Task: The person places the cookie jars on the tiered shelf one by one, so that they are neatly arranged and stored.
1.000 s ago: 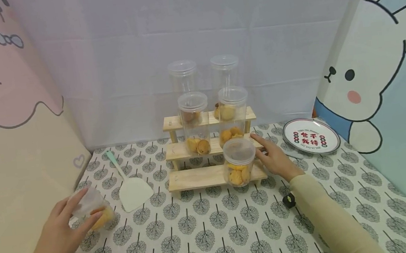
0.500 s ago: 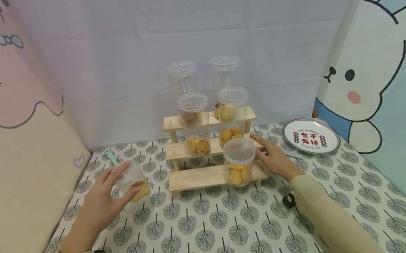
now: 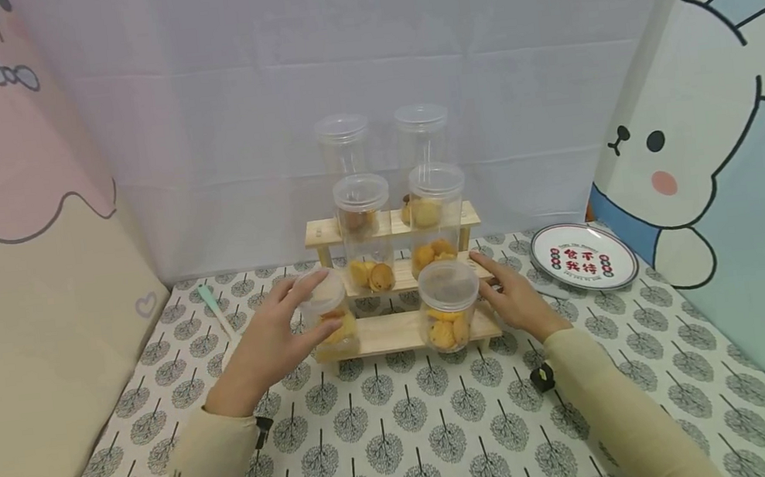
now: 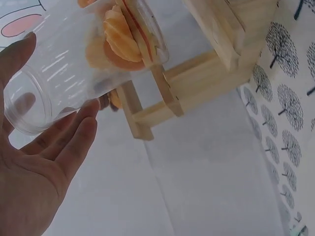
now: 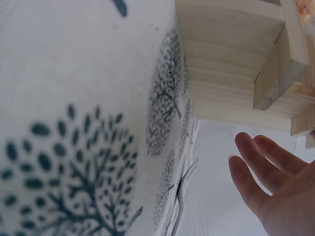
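My left hand (image 3: 264, 344) grips a clear lidded jar (image 3: 339, 325) with yellow cookies in it, fingers and thumb around its upper part. The jar is at the left end of the lowest step of a wooden three-step stand (image 3: 393, 334). In the left wrist view the jar (image 4: 64, 64) overlaps the stand's edge. At the stand's right side, my right hand (image 3: 518, 298) has its index fingertip against the end of the middle step. Its other fingers (image 5: 253, 179) reach out loosely beside the wood in the right wrist view. Another cookie jar (image 3: 449, 305) stands at the lowest step's right end.
Two jars, one being the left jar (image 3: 365, 232), stand on the middle step and two more on the top step. A spatula (image 3: 215, 307) lies at the left, partly behind my left hand. A plate (image 3: 583, 256) and a fork (image 5: 182, 191) lie to the right.
My left hand has carried its jar rightward from the table's left side, over the spatula, to the lowest step's left end. My right hand has stayed at the stand.
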`<move>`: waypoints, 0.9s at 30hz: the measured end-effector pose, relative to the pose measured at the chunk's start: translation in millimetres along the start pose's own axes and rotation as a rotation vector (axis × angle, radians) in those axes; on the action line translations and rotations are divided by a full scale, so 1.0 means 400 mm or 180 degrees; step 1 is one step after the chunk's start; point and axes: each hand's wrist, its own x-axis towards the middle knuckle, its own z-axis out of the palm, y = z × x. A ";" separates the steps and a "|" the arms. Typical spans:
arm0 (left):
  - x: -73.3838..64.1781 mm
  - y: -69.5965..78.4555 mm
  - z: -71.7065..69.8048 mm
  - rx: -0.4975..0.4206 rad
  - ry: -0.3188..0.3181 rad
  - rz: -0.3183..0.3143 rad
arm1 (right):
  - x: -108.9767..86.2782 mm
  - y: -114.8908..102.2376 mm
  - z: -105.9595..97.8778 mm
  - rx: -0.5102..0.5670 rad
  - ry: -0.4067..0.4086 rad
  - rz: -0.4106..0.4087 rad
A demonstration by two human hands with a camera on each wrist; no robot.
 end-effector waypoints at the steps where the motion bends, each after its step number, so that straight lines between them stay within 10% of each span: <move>1: 0.007 0.006 0.009 -0.0004 -0.0012 0.0023 | 0.000 0.000 0.000 0.0004 0.0002 -0.0002; 27: 0.062 0.068 0.150 -0.0097 -0.0243 -0.0033 | 0.002 0.002 0.003 0.0040 0.0028 -0.0091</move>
